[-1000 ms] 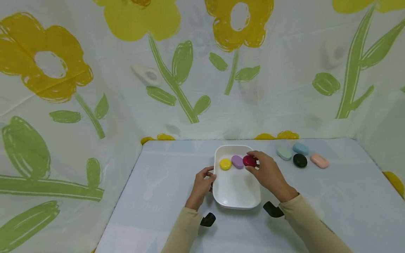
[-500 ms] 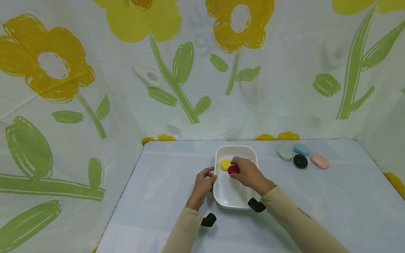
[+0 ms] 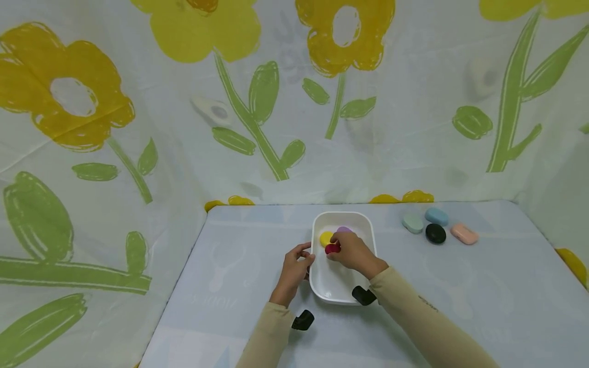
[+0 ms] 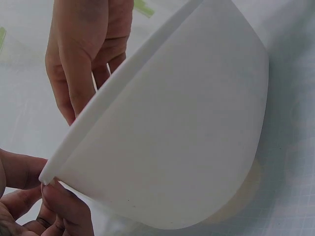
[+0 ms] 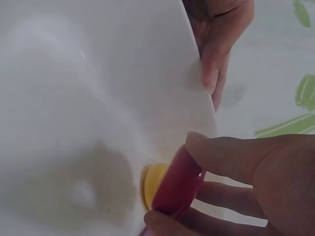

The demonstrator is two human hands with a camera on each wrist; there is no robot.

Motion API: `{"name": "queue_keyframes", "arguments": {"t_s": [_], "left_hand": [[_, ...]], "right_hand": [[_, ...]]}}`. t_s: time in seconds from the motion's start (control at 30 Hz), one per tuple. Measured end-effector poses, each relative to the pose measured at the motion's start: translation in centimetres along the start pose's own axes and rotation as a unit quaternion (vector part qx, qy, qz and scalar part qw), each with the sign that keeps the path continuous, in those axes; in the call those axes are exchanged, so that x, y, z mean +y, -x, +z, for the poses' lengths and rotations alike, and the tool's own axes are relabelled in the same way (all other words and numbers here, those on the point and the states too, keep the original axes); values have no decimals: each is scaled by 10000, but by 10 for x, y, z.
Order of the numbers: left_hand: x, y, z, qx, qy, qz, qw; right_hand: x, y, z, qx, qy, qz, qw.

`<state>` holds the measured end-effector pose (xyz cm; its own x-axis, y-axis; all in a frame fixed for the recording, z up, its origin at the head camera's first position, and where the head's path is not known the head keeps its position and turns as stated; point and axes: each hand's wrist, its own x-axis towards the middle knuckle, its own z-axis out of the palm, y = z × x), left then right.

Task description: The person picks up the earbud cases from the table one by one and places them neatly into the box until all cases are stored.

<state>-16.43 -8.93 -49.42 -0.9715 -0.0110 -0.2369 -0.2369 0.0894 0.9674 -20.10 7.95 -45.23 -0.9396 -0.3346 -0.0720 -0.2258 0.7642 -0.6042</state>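
Note:
My right hand [image 3: 353, 251] pinches a dark red, glossy rounded soap [image 5: 180, 183] between thumb and fingers, low inside a white tray [image 3: 338, 286]. Whether the soap touches the tray floor cannot be told. Just beyond it lies a round yellow soap [image 3: 325, 238], partly covered in the right wrist view. A purple soap [image 3: 343, 230] sits near the tray's far end, mostly hidden behind my right hand. At the tray's left side, my left hand [image 3: 292, 268] pinches the rim between thumb and fingers, as the left wrist view shows.
Right of the tray, a group of soaps lies on the pale table [image 3: 230, 306]: a light green one [image 3: 412, 223], a blue one [image 3: 436, 216], a black one [image 3: 435, 233] and a pink one [image 3: 465, 233]. Flower-printed cloth [image 3: 414, 128] stands behind the table.
My right hand has carried the red soap left and nearer to me inside the tray, from beside the purple soap to just below the yellow one. My left hand stays on the rim.

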Motion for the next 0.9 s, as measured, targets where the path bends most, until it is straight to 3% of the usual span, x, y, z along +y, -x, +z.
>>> {"name": "queue_keyframes", "arguments": {"t_s": [0.2, 0.4, 0.67, 0.9], "left_hand": [[-4, -4, 1, 15, -7, -8, 10000], [-5, -4, 1, 30, -59, 7, 10000], [-4, -4, 2, 110, -105, -61, 9999], [-5, -5, 2, 98, -113, -86, 9999]], "right_hand": [[2, -1, 2, -53, -242, 32, 9997], [9, 7, -11, 164, -431, -63, 9989], [36, 25, -40, 939, -702, 20, 9931], [81, 40, -61, 1704, -677, 299, 9826]]}}
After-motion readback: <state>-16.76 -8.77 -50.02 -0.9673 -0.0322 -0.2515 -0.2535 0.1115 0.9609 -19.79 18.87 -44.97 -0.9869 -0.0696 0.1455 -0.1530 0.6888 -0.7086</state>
